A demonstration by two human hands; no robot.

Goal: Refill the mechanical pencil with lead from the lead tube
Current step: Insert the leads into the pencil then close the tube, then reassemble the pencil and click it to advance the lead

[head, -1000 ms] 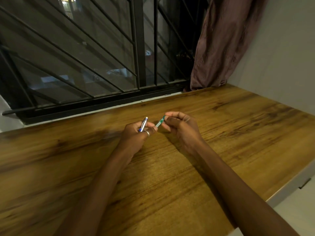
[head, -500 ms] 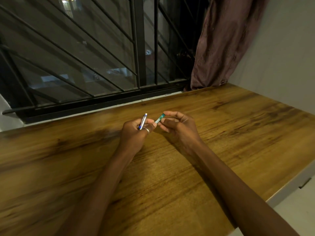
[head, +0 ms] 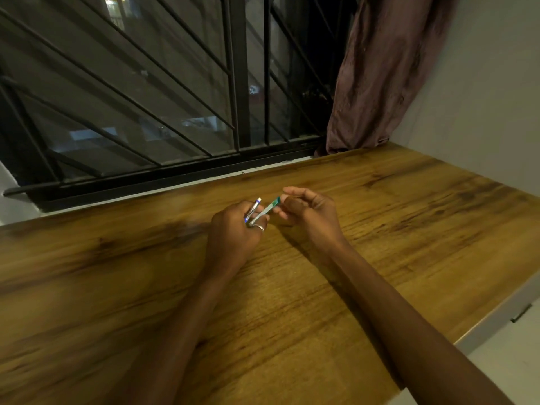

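Note:
My left hand is closed around the mechanical pencil, a blue and silver barrel that points up and away from me, its white end uppermost. The lead tube, slim and clear with a green label, slants between the two hands. Its lower end rests against my left hand's fingers beside the pencil, and its upper end is pinched in the fingertips of my right hand. Both hands hover just above the wooden table. I cannot tell whether the tube's cap is on. A ring shows on a left finger.
A barred window runs along the table's far edge. A brown curtain hangs at the back right corner beside a white wall. The table's front right edge drops off to the floor.
The hands have come together. More of the lead tube now shows, and its lower end has reached my left hand's fingers next to the pencil.

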